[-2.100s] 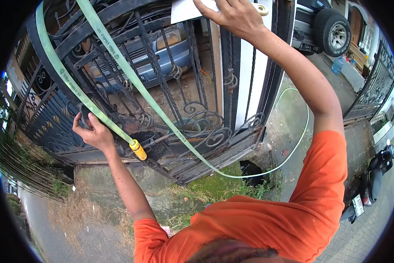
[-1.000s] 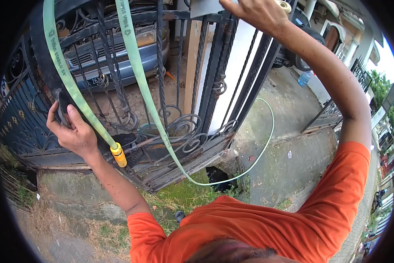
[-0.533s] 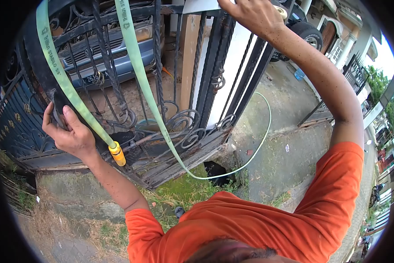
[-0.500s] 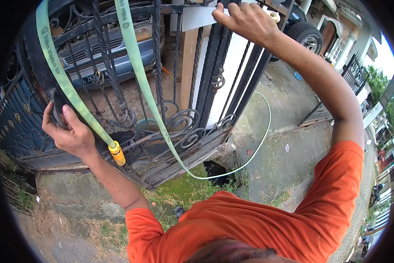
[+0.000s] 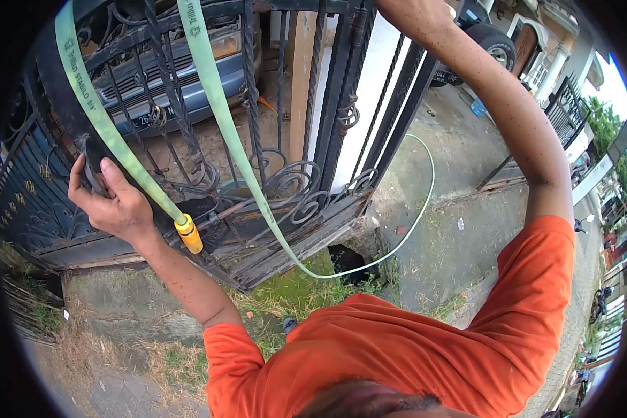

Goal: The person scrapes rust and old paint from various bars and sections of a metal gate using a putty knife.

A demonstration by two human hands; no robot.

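My left hand (image 5: 121, 212) is closed beside a wide black gate bar (image 5: 59, 101), thumb and fingers around something dark and ragged-edged (image 5: 90, 167) that I cannot make out. A pale green hose (image 5: 94, 115) hangs in front of that bar and ends in a yellow hose connector (image 5: 189, 235), just right of my left hand. Another length of the hose loops down and away to the right. At the top edge is my right hand (image 5: 421, 17), its fingers cut off by the frame, near the top of the black iron gate (image 5: 320, 104). Whatever it holds is hidden.
Behind the bars stands a blue car (image 5: 188, 108). A dark hole (image 5: 348, 261) opens in the ground below the gate, beside grass and concrete (image 5: 460, 237). Another vehicle's wheel (image 5: 491, 45) shows at upper right, with a second gate leaf (image 5: 55, 202) at left.
My right hand has moved up and right, so its fingers and the pale flat blade-like piece by them have left the view. The left hand keeps its hold; the view has shifted slightly.
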